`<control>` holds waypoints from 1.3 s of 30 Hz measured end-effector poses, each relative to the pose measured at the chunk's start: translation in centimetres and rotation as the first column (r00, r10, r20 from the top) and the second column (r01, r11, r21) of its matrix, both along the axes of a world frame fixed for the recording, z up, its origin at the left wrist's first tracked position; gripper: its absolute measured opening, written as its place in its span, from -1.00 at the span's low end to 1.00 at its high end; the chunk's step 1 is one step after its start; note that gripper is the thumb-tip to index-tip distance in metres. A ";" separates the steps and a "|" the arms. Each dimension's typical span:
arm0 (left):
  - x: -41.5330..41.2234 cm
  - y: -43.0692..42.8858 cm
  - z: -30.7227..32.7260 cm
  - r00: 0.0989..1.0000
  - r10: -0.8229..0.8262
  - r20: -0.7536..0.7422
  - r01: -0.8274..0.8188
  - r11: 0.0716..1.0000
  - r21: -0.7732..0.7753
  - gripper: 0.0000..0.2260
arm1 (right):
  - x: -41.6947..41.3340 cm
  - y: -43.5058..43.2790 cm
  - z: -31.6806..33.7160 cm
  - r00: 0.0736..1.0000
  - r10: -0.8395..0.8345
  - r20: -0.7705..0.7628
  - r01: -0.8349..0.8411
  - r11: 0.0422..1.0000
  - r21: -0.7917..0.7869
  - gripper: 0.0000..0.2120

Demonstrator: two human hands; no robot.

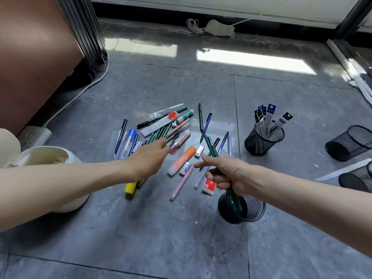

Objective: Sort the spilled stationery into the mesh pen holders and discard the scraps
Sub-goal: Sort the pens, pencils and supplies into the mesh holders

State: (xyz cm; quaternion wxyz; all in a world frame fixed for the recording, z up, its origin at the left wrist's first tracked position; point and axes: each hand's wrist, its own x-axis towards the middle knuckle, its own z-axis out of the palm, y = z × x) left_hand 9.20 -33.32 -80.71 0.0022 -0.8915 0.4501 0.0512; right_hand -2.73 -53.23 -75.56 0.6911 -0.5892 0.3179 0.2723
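Spilled stationery lies on the grey floor: rulers (156,125), green pencils (159,133), pens, erasers, an orange highlighter (182,160) and a pink pen (181,184). My left hand (148,160) reaches over the pile, its fingertips at the green pencils; whether they grip one is hidden. My right hand (222,173) is closed around a bunch of green pencils (233,198), whose lower ends sit over a black mesh holder (251,210). Another mesh holder (263,141) at the right holds packaged refills.
A cream waste bin (66,158) with scraps stands at the left by a white power strip (35,135). Two more mesh holders (350,142) lie at the far right edge. A brown cabinet (34,57) rises at the upper left.
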 end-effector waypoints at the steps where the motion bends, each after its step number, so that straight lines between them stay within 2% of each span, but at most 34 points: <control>1: 0.5 0.3 -0.4 0.984 0.168 -0.063 -0.163 0.984 0.075 -0.87 | 0.1 0.0 -0.3 1.000 -0.016 -0.008 0.016 1.000 0.016 -0.64; 4: 2.2 0.3 -1.3 0.797 0.531 -0.287 -0.507 0.847 0.159 -0.77 | 0.6 0.1 -1.3 0.998 -0.045 -0.038 0.047 0.998 0.039 -0.68; 7: 3.4 -0.4 -2.6 0.579 0.694 -0.428 -0.727 0.678 0.115 -0.68 | 1.0 0.5 -2.0 0.995 0.047 -0.088 -0.047 0.999 -0.001 -0.73; 12: 4.8 -1.3 -4.1 0.476 0.780 -0.407 -0.827 0.554 0.093 -0.68 | 1.9 1.1 -2.6 0.994 0.032 -0.105 -0.031 0.999 0.008 -0.78; 14: 4.8 -1.9 -4.3 0.478 0.798 -0.367 -0.853 0.522 0.025 -0.71 | 2.1 0.9 -3.0 0.993 0.011 -0.114 -0.010 1.000 0.006 -0.78; 17: 4.3 -2.4 -4.8 0.600 0.737 -0.310 -0.790 0.607 -0.085 -0.81 | 2.3 0.5 -3.7 0.992 -0.010 -0.126 0.010 1.000 -0.005 -0.77; 20: 4.1 -2.5 -5.2 0.631 0.734 -0.250 -0.758 0.653 0.003 -0.87 | 2.4 0.4 -4.1 0.990 -0.018 -0.137 0.016 1.000 -0.014 -0.77; 23: 3.9 -2.9 -4.8 0.710 0.682 -0.175 -0.680 0.729 0.078 -0.92 | 2.5 0.6 -4.4 0.989 -0.014 -0.147 0.012 1.000 -0.020 -0.76; 30: 3.9 -2.9 -3.8 0.662 0.653 -0.367 -0.614 0.754 0.233 -0.76 | 2.6 1.1 -4.0 0.989 0.000 -0.148 -0.003 1.000 -0.020 -0.74; 35: 3.3 -2.7 -2.8 0.664 0.623 -0.414 -0.539 0.782 0.311 -0.81 | 2.1 0.9 -3.3 0.991 0.005 -0.135 -0.008 1.000 -0.027 -0.76; 39: 2.7 -2.2 -2.5 0.582 0.635 -0.508 -0.583 0.761 0.285 -0.82 | 1.5 0.6 -2.7 0.993 -0.008 -0.121 0.004 0.999 -0.038 -0.78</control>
